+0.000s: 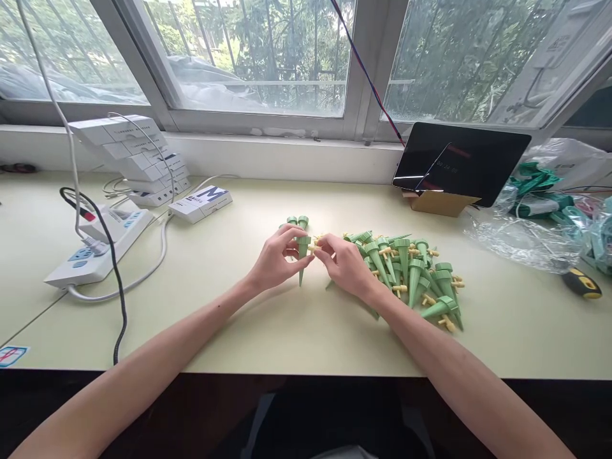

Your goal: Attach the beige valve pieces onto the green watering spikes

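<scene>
Head view: hands [275, 258] [349, 264] pinch a wide-capped, tapering green spike [303, 245], left; a yellow fitting [313, 248], right.

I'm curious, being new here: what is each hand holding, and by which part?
The left hand holds a green spike near its wide top; the right hand pinches a small yellow piece, exactly where I can't tell.

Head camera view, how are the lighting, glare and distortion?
Head view: daylight comes through the windows; head view: the tabletop has a pale sheen beyond both hands; head view: faint streaks cross the dark screen; head view: forearms look stretched toward the lower corners.
</scene>
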A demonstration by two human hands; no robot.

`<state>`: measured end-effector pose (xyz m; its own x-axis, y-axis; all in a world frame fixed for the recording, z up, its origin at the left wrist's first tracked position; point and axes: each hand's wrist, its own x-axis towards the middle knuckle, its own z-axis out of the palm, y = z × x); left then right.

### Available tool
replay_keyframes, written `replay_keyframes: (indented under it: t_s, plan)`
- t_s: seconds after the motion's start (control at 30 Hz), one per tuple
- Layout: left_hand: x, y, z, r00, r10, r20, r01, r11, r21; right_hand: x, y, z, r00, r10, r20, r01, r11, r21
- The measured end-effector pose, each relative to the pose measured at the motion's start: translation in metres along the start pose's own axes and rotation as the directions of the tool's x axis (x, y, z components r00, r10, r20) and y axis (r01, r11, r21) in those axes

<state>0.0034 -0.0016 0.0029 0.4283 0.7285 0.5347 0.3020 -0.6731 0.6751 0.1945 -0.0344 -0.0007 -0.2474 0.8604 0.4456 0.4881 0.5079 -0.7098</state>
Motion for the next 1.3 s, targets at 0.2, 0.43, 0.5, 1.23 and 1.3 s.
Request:
replay_keyframes:
  t_s: [0.2,0.43,0.5,1.23,1.3]
  plan:
    - [-0.0008,0.0004,-0.0001,1.000,0.002,0.017,-0.002,1.000,0.005,0.0011,0.0001,-0.0008,1.000,0.013,0.023,-0.012,1.000,-0.008]
    - [-0.0023,0.0005,-0.0001,0.998,0.046,0.038,-0.047,0.998,0.031,0.0031,-0.0028,-0.0022,0.996,0.037,0.085,-0.029,0.995,-0.093]
    - [-0.0020,0.0004,-0.0001,0.999,0.038,0.039,-0.039,0.999,0.034,0.0029,-0.0025,-0.0018,0.996,0.040,0.082,-0.032,0.995,-0.093]
    - [-0.0018,0.0021,-0.0011,0.998,0.047,0.037,-0.049,0.998,0.045,0.0025,-0.0037,-0.0019,0.998,0.010,0.069,-0.003,0.996,-0.088]
    - [-0.0019,0.0022,-0.0010,0.998,0.054,0.041,-0.056,0.997,0.049,0.0025,-0.0037,-0.0019,0.997,0.015,0.074,-0.008,0.995,-0.099]
